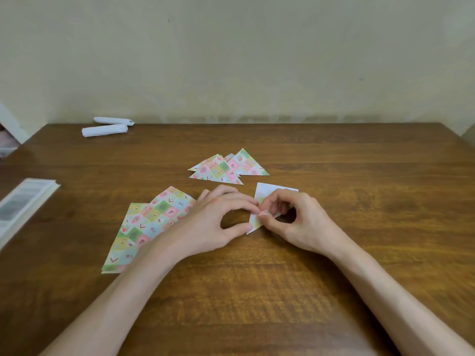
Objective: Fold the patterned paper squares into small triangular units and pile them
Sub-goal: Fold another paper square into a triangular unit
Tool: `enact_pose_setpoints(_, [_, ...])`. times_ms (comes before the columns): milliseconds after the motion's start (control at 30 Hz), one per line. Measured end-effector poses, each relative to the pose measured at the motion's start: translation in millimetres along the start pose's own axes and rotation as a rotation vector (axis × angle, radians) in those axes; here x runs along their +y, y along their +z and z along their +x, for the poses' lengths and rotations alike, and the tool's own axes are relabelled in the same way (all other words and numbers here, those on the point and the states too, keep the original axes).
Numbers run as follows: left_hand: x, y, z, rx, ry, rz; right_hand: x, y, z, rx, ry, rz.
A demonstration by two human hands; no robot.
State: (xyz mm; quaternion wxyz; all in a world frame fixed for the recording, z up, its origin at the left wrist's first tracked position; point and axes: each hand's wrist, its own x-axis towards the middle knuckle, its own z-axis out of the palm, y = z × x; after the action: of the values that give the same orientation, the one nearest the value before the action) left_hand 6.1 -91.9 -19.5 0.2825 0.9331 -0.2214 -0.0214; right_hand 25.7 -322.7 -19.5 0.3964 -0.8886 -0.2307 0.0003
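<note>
— Near the middle of the wooden surface (257, 291), a bit right of centre, lies the paper square (268, 192), pale side up. Both hands are on it.

— How are they holding it?

— The left hand (218, 222) has its thumb on the near-left corner and its forefinger curled onto the left edge, so it pinches that side. The right hand (298, 219) pinches a small turned-up bit at the same edge, where some pink print peeks out. Fingers are curled on both.

— And the rest of the paper?

— A stack of unfolded squares (144, 222), print side up and fanned out, sits just to the left, partly under the left wrist. The pile of folded triangles (226, 167) is right behind the hands. They overlap each other, and they're apart from the square.

— Anything else around?

— Two white paper rolls (105, 130) at the far left by the wall, plus a booklet (23, 201) at the left edge, too blurry to read.
</note>
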Motion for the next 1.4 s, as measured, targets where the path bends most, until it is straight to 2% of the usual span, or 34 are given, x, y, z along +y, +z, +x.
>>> enact_pose_setpoints(133, [0.1,-6.0,-2.2,-0.034,-0.112,-0.039,-2.9,4.8,1.1,-0.042,0.009,-0.053])
enact_pose_setpoints(433, [4.3,-7.6,-1.8,-0.03,-0.119,-0.059,-11.3,10.5,2.2,-0.029,0.082,-0.126])
enact_pose_setpoints(567, [8.9,-9.6,-2.5,-0.051,-0.164,-0.076,-13.3,7.0,5.3,-0.077,0.118,-0.134])
enact_pose_setpoints(867, [15.4,-11.8,-1.8,-0.065,-0.193,-0.067,-15.4,6.9,1.7,-0.077,0.105,-0.157])
enact_pose_setpoints(1233, [17.9,-14.8,-2.8,-0.078,-0.123,-0.082,-18.1,11.4,2.7,-0.063,0.148,-0.205])
enact_pose_setpoints(1400, [15.4,-14.8,-2.1,-0.075,-0.115,-0.085,-23.8,11.2,7.8,-0.123,0.211,-0.246])
